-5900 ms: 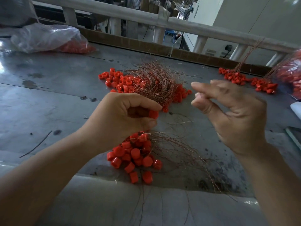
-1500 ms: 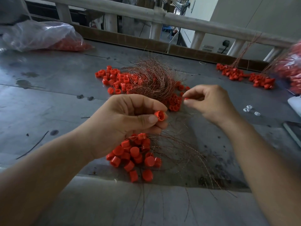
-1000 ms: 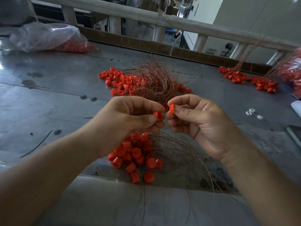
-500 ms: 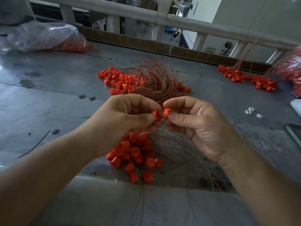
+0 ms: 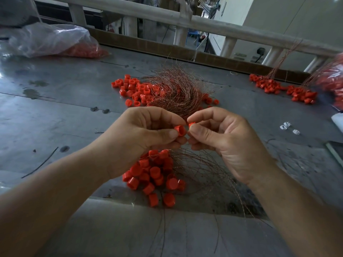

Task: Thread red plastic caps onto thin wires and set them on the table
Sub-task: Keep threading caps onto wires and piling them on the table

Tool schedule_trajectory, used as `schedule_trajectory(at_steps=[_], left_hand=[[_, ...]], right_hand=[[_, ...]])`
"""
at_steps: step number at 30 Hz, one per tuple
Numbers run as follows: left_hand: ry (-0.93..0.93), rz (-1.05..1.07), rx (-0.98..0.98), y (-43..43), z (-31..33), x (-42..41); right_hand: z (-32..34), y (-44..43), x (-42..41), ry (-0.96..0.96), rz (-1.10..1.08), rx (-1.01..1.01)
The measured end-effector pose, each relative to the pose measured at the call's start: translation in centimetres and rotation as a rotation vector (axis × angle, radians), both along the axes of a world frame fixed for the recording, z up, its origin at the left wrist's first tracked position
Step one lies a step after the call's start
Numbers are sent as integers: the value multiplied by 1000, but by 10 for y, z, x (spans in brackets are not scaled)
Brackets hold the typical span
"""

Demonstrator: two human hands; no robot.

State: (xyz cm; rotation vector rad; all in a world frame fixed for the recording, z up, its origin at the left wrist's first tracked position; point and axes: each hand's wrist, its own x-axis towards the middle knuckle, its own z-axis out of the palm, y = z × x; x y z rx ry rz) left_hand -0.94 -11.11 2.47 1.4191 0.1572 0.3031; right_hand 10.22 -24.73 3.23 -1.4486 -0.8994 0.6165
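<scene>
Railing [image 5: 213, 25] borders grey metal table [image 5: 55, 112] strewn with caps [image 5: 137, 89].

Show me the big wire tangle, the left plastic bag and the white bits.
big wire tangle [image 5: 174, 93]: head view, its middle.
left plastic bag [image 5: 50, 39]: head view, clear side.
white bits [image 5: 283, 127]: head view, leftmost bit.

One small red cap [image 5: 180, 130], a short cylinder, is pinched in the left grip [image 5: 148, 138], just beside a second cap [image 5: 191, 124] pinched in the right grip [image 5: 228, 143]. Beneath them a near pile of caps [image 5: 154, 175] lies on the counter [image 5: 55, 127], with thin coppery wires [image 5: 207, 169] fanning toward its near edge. Farther back, loose caps [image 5: 133, 89] spread beside a tangled wire bundle [image 5: 176, 93], and another cluster [image 5: 278, 88] lies far right.
</scene>
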Motion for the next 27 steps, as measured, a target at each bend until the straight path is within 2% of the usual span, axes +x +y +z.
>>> schedule_trajectory(at_steps=[7,19,27], left_hand=[[5,20,-21,0,1,0],[12,71,-41,-2,0,1],[17,56,53,-3,-1,0]], right_hand=[[-1,1,-1,-86,-23,29],[-5,3,-9,-443,-115,52],[-6,2,-10,-444,-100,49]])
